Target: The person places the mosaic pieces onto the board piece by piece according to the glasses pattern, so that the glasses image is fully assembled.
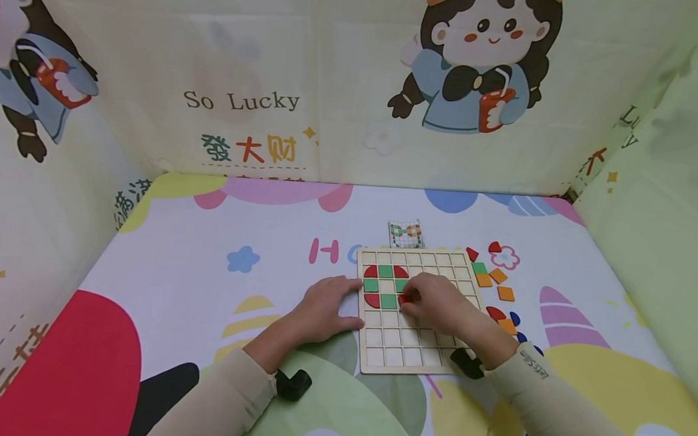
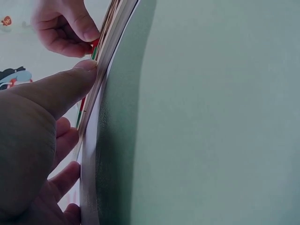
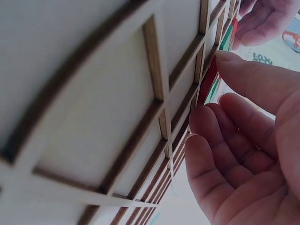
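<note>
A wooden grid board [image 1: 390,358] lies on the table with green squares [image 1: 385,271] and red quarter-round pieces [image 1: 372,301] set in its upper left cells. My right hand [image 1: 439,305] pinches a red quarter-round piece [image 3: 209,80] between thumb and fingers, right at the grid. Green pieces [image 3: 227,37] show beside that piece in the right wrist view. My left hand [image 1: 327,310] rests against the board's left edge, thumb and fingers extended along it. In the left wrist view, the left thumb [image 2: 77,84] touches the board's rim.
Loose orange squares [image 1: 506,293], red pieces [image 1: 495,247], a green square [image 1: 479,269] and several blue pieces [image 1: 515,318] lie right of the board. Behind it is a small pattern card [image 1: 405,234]. A printed cloth wall [image 1: 345,78] stands at the back.
</note>
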Motion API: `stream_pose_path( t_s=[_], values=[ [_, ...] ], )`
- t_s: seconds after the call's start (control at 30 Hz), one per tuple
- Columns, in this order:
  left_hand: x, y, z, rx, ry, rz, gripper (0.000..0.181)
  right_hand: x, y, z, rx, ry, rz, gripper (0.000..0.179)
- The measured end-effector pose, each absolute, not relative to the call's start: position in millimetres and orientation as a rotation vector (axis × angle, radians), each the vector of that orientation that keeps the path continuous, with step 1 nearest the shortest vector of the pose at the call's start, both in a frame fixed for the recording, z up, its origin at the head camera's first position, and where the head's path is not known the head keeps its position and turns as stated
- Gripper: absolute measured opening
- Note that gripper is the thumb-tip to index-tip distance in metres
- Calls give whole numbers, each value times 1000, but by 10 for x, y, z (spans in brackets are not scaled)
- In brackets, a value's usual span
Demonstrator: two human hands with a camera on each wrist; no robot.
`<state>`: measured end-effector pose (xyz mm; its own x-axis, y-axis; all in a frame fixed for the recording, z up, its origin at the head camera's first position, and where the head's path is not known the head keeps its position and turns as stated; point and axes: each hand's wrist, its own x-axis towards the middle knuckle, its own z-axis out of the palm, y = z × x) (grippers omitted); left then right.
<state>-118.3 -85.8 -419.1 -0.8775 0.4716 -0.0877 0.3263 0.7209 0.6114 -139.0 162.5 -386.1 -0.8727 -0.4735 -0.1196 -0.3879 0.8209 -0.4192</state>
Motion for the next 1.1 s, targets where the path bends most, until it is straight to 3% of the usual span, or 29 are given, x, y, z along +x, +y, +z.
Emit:
stream_pose_path(
  t_s=[1.1],
  values=[
    [-1188,-865,-4200,642,2683,904,71,-1388,1645,-3863,-643,2790,-581,12]
  ],
)
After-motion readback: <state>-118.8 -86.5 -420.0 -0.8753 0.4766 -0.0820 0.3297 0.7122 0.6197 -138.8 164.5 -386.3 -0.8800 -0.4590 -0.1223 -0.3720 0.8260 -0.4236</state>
